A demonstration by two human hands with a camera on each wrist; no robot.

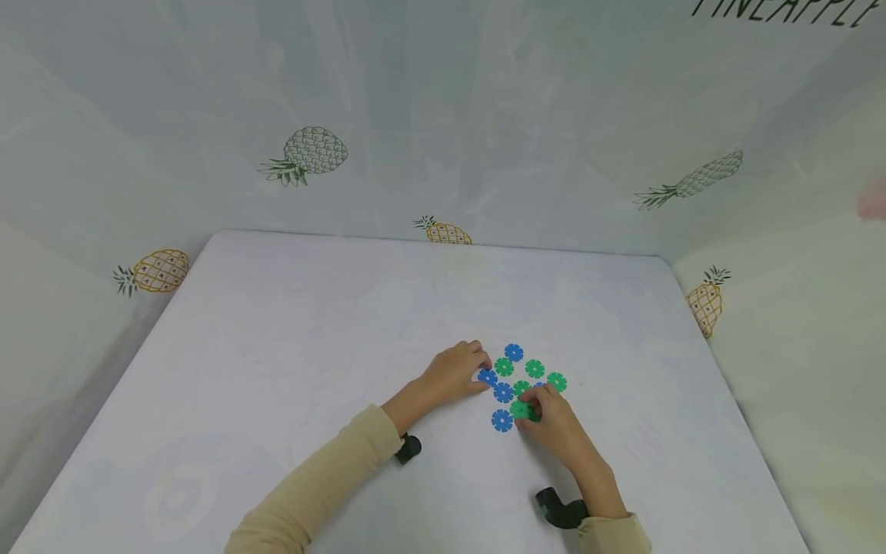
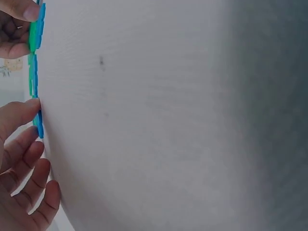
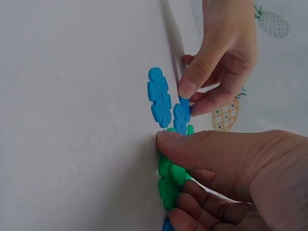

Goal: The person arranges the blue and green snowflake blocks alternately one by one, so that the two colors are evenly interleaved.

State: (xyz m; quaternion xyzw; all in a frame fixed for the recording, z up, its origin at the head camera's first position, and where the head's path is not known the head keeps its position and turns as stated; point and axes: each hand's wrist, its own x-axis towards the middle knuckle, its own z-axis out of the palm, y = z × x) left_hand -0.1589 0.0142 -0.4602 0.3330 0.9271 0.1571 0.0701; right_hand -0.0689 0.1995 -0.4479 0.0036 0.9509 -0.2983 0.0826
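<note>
Several flat, slotted plastic snowflake discs in blue and green lie close together on the table. My left hand [image 1: 453, 373] pinches a blue snowflake disc [image 1: 487, 377] at the left side of the group, thumb and finger on its edge. On the near right side, my right hand [image 1: 559, 432] holds a green snowflake disc [image 1: 521, 409] between thumb and fingers; the right wrist view shows this green disc [image 3: 168, 185] upright against the palm side. A loose-looking blue disc [image 1: 501, 421] lies just left of the right hand. Another blue disc [image 1: 540, 386] is partly hidden behind the right fingers.
Further discs spread behind the hands: a blue one [image 1: 514, 352] farthest back and a green one [image 1: 557, 382] to the right. The white table [image 1: 311, 308] meets a pineapple-print curtain [image 1: 415, 115] at the back. Black wrist mounts [image 1: 561, 509] sit on both forearms.
</note>
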